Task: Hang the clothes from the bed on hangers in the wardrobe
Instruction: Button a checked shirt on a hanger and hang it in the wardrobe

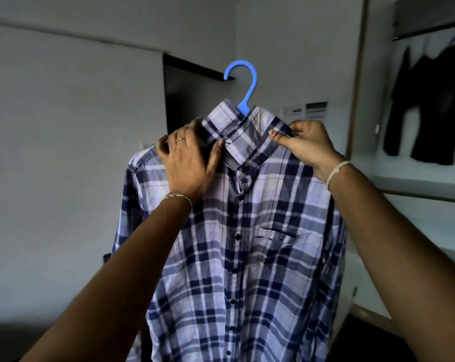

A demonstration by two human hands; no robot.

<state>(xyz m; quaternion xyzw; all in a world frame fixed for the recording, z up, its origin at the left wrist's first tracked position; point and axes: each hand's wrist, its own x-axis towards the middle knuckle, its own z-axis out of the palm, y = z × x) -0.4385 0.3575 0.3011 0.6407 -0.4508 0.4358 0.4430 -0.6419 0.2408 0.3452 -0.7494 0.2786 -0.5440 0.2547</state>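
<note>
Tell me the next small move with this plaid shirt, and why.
Probably swing it right toward the wardrobe. The plaid shirt already sits on the blue hanger, its hook free above the collar. The left hand grips one shoulder and the right hand pinches the collar edge. Dark clothes hang at upper right.

Head-worn view forward, close before the shirt (247,257)

Left of the left fingers (166,145) there is open room up to the bare wall (64,152). Above both hands only the hanger hook (243,82) stands in free air. Below, the shirt (234,244) hangs like a curtain. Right of the right fingers (299,126) stand the wardrobe post (356,100) and dark clothes (430,105).
</note>
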